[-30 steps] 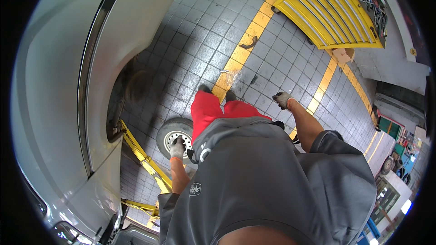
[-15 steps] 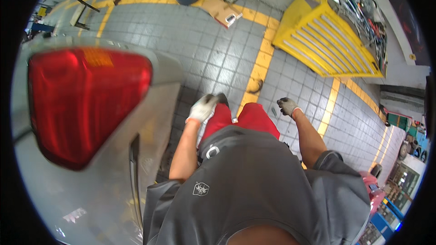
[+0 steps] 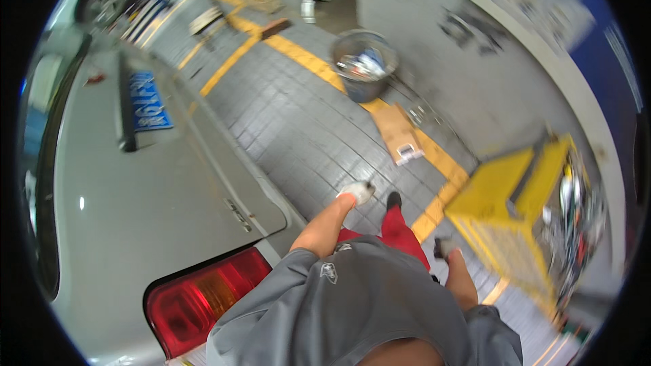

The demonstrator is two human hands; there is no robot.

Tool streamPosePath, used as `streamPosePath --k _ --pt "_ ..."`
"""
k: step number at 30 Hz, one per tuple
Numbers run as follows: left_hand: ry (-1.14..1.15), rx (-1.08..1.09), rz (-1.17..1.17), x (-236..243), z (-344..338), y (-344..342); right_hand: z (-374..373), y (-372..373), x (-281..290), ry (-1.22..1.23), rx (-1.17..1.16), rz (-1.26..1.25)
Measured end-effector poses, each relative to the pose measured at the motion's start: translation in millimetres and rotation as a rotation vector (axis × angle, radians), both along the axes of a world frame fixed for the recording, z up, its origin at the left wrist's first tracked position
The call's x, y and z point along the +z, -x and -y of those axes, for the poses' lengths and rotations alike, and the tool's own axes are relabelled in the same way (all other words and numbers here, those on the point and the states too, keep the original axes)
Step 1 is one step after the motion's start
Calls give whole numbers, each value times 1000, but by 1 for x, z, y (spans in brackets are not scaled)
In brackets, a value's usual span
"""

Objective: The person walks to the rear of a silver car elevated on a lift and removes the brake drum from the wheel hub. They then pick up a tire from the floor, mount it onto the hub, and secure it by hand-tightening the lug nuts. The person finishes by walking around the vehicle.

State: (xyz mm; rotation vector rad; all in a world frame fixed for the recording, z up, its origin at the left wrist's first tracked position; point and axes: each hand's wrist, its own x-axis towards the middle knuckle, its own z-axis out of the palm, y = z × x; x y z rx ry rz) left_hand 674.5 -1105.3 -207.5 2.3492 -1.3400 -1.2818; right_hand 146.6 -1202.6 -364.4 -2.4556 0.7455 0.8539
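Observation:
My left hand [image 3: 359, 192], in a pale glove with dark fingertips, hangs over the tiled floor to the right of a silver vehicle. Motion smears its fingers, and I see nothing clearly held. My right hand [image 3: 445, 249], gloved the same way, is beside my right leg and left of a yellow tool cabinet [image 3: 498, 230]. Its dark fingers are blurred, so their grip is hard to make out. Neither hand touches the vehicle's rear door [image 3: 156, 190] or its red tail light [image 3: 203, 295].
A dark bucket [image 3: 369, 85] with scraps stands by the wall, with flattened cardboard [image 3: 393, 129] near it. Various tools [image 3: 573, 224] lie on the yellow cabinet. A brown block [image 3: 275, 28] rests near the yellow floor line [image 3: 305, 58]. Another vehicle's wheel [image 3: 106, 3] shows at far left.
My view has swung left, bringing the vehicle's rear door and blue plate into sight. The bucket and cabinet appear nearer. My legs have shifted in a stride, and my left hand has swung forward.

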Motion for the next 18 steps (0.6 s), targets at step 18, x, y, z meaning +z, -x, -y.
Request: streamPosePath --k 18 --pt "-399 908 -435 -126 -122 -298 425 -748 96 -935 -1096 370"
